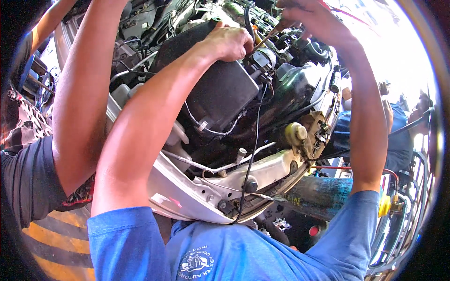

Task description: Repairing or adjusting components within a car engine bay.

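Observation:
I lean over an open car engine bay. My left hand (229, 42) is clenched at the top edge of a large black box (220, 93), its fingers closed around a black hose (247, 19) that curves down from above. My right hand (311, 21) reaches farther in and pinches a thin brownish tool (267, 37) whose tip points down-left toward a round grey part (265, 57) beside my left hand. A thin black wire (253, 154) hangs from there down over the front of the car.
A co-worker's bare arm (82, 93), from a dark grey shirt, reaches into the bay at the left. A yellowish cap (296, 132) and the white front panel (187, 196) lie below. A greenish cylinder (323, 196) and a person in blue (398, 136) are at the right.

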The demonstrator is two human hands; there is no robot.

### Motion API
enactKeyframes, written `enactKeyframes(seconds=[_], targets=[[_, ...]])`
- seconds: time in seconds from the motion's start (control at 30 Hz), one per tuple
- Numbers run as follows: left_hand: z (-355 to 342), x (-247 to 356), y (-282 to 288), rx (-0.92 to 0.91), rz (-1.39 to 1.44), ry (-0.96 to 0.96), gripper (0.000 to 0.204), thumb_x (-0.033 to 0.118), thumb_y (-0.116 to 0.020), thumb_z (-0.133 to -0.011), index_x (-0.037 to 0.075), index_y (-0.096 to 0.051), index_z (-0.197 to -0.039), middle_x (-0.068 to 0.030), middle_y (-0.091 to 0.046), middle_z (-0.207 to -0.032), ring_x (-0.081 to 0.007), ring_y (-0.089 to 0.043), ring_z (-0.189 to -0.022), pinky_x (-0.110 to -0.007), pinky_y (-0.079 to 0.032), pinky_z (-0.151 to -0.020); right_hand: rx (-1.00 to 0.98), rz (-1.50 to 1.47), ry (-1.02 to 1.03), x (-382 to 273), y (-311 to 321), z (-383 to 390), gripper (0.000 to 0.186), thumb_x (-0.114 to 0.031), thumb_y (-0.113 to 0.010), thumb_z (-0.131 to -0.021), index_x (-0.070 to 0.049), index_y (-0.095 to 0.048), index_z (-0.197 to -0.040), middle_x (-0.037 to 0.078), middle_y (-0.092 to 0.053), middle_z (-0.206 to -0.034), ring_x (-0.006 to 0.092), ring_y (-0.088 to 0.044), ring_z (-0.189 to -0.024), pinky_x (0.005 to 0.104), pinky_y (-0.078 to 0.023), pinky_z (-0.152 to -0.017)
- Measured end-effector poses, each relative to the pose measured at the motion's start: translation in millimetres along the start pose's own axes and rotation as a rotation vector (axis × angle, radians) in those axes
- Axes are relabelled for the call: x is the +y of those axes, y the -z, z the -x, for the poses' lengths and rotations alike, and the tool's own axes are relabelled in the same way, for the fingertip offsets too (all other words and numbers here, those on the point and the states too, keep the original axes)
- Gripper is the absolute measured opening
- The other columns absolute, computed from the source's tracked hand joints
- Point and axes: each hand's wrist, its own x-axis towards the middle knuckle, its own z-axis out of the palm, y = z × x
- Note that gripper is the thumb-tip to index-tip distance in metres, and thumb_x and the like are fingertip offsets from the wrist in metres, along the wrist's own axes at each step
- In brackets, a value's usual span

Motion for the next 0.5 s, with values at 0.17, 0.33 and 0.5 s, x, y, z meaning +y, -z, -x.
enactKeyframes(seconds=[0.17,0.33,0.5], targets=[[0,-4,-2,0.040,-0.029,-0.020,0.033,0.011,-0.059,-0.075,0.020,-0.077,-0.102,-0.0085,-0.074,-0.098,-0.0223,-0.067,-0.104,-0.045,-0.032,-0.107,-0.144,0.110,0.174,-12,6,2,0.038,-0.024,-0.059,-0.090,0.002,-0.063,-0.118,0.010,-0.072,-0.092,0.0178,-0.068,-0.081,0.0300,-0.055,-0.068],[-2,-9,-6,0.033,0.036,-0.029,0.033,0.011,-0.059,-0.074,0.018,-0.077,-0.101,-0.0085,-0.075,-0.096,-0.0224,-0.068,-0.101,-0.045,-0.033,-0.106,-0.002,0.200,-0.102,-25,-2,-6,0.034,-0.025,-0.059,-0.092,0.004,-0.067,-0.106,0.011,-0.072,-0.084,0.0192,-0.069,-0.074,0.0304,-0.056,-0.060],[0,-3,0,-0.003,-0.005,-0.010,0.034,0.007,-0.059,-0.077,0.021,-0.077,-0.102,-0.0029,-0.076,-0.096,-0.0201,-0.068,-0.100,-0.047,-0.032,-0.106,0.088,0.212,-0.203,-11,-2,2,0.030,-0.025,-0.059,-0.092,0.003,-0.066,-0.099,0.011,-0.070,-0.089,0.0197,-0.069,-0.074,0.0307,-0.057,-0.061]])
